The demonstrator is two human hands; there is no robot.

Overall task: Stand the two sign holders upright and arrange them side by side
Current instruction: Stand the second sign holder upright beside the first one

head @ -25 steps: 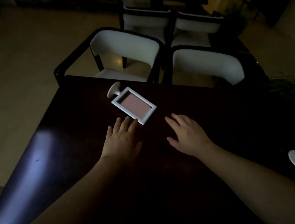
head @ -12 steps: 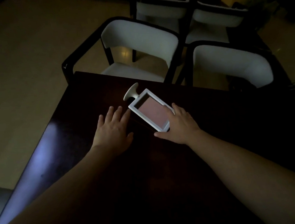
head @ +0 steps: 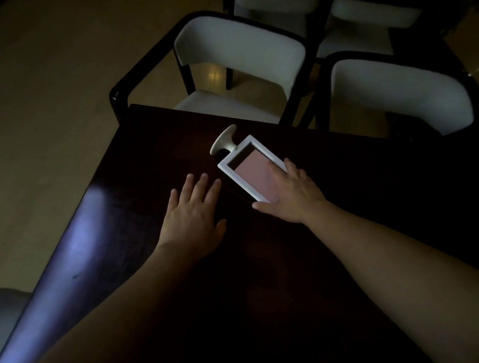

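A white sign holder [head: 242, 166] with a pink card in its frame lies flat on the dark table [head: 273, 267], its round base pointing away toward the far edge. My right hand [head: 291, 193] lies over the frame's near right corner, fingers across the card and thumb under the near end. My left hand [head: 194, 214] rests flat on the table just left of the frame, fingers spread, holding nothing. The second sign holder is out of view.
Two white-cushioned chairs [head: 240, 48] [head: 399, 92] with dark frames stand against the table's far edge, with more chairs behind them. The table's left edge [head: 82, 239] catches a bluish glare. Pale floor lies to the left.
My right hand moved forward from the bare table onto the sign holder's near corner. The left hand stayed flat on the table. The view shifted left, so the second holder at the right left the frame.
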